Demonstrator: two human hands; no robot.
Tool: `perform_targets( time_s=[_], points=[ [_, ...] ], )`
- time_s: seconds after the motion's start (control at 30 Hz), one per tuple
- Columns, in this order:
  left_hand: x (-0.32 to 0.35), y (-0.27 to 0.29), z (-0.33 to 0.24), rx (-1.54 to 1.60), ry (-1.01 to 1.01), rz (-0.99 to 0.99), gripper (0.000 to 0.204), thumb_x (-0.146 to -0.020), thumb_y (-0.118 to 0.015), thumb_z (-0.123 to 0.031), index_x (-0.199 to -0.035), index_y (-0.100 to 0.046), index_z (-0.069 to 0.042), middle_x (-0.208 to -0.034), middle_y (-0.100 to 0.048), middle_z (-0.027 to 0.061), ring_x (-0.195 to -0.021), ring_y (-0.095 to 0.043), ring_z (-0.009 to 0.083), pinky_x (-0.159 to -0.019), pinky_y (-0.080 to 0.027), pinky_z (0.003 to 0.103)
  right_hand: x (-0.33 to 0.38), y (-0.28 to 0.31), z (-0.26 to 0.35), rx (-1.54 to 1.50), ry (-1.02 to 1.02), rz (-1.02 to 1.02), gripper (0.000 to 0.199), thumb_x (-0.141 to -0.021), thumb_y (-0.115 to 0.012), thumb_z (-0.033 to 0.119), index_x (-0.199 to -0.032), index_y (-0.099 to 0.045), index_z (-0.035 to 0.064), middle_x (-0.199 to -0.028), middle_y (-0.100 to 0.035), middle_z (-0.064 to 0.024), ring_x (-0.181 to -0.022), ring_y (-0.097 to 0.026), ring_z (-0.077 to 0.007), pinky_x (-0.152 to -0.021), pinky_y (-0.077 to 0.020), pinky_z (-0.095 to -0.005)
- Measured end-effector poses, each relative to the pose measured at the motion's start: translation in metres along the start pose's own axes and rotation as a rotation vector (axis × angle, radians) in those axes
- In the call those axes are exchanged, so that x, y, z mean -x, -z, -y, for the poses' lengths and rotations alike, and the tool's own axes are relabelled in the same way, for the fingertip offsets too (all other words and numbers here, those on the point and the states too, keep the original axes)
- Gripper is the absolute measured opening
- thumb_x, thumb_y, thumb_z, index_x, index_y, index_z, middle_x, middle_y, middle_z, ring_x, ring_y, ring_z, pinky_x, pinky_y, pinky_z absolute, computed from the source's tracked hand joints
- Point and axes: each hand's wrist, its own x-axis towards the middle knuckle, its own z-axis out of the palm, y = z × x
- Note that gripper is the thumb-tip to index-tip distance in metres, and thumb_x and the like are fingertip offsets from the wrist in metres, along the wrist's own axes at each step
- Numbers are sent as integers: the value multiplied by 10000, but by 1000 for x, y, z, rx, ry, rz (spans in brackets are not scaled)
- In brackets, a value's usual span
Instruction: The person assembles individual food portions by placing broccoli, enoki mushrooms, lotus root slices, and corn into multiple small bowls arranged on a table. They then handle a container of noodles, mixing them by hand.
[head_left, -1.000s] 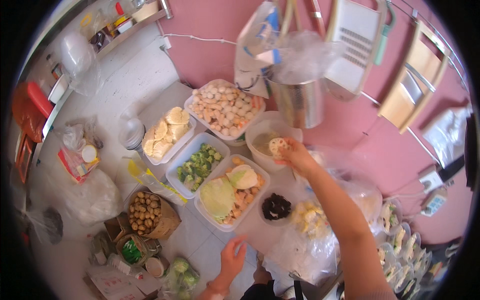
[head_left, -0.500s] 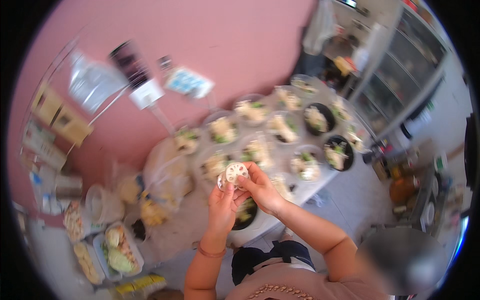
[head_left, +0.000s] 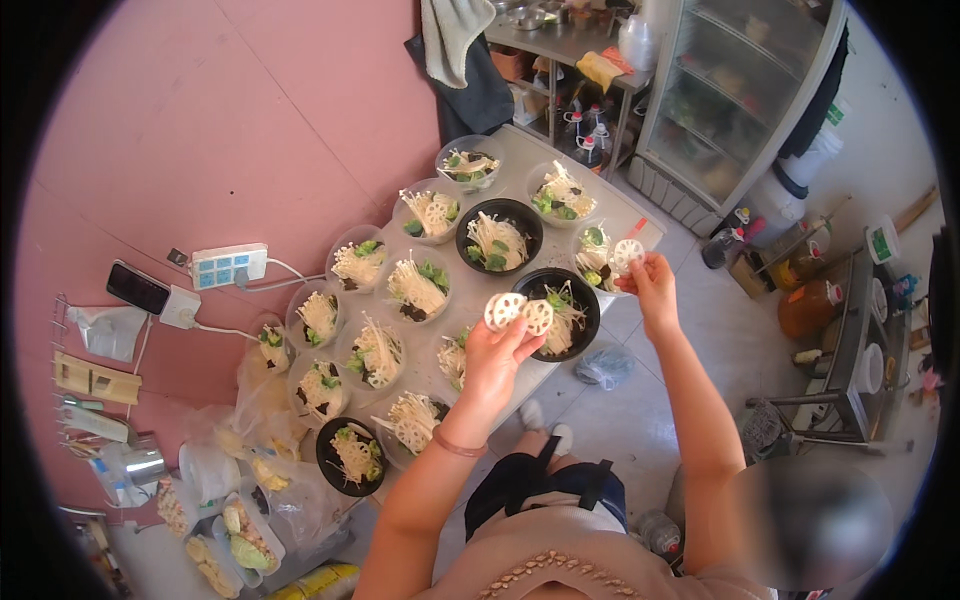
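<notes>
Several pale, holed lotus root slices (head_left: pixel 505 311) are pinched in my left hand (head_left: pixel 492 362), above the table's near edge. My right hand (head_left: pixel 656 294), reaching farther right, pinches a single lotus root slice (head_left: pixel 628 256) at the rim of a clear bowl (head_left: pixel 592 245). Broccoli and enoki mushrooms lie in that bowl. Just beyond my left fingers sits a black bowl (head_left: pixel 580 345) with enoki and greens, partly hidden by the slices. Lotus slices rest on top of the food in a clear bowl (head_left: pixel 431 211) farther back and in one by my left wrist.
Several more clear and black bowls of enoki and greens crowd the white table (head_left: pixel 632 215). Plastic bags (head_left: pixel 290 480) and food trays (head_left: pixel 250 535) stand at lower left. A glass-door fridge (head_left: pixel 745 95) is at the far right; a blue bag (head_left: pixel 604 367) lies on the floor.
My hands have come apart: the right carried one lotus root slice right to a bowl, while the left keeps the others. The view has swung toward the table's right end.
</notes>
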Motion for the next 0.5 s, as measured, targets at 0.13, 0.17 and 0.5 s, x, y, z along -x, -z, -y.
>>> perform_targets(
  time_s=[0.13, 0.17, 0.5],
  points=[
    [-34, -18, 8, -5, 19, 22, 248, -970, -564, -93, -1203, -514, -24, -1133, -639, 102, -996, -661, 214, -854, -573, 341, -32, 6, -11, 1042, 668, -139, 367, -945, -604, 200, -1239, -494, 10, -1101, -626, -159, -971, -651, -266, -763, -534, -346],
    [-41, -25, 8, -18, 30, 23, 255, -971, -565, -98, -1210, -512, -29, -1155, -630, 107, -1043, -645, 220, -868, -565, 344, -38, 2, -18, 844, 638, -53, 446, -928, -629, 232, -1287, -486, 10, -1161, -605, -164, -1009, -626, -275, -791, -525, -376],
    [-116, -19, 15, -93, 84, 112, 386, -1038, -441, -271, -1262, -501, 38, -1170, -623, 137, -1061, -638, 257, -938, -534, 390, -16, -74, 32, -92, -232, 317, 323, -915, -657, 138, -1200, -562, 19, -831, -603, -20, -674, -563, -80, -541, -491, -220]
  ],
)
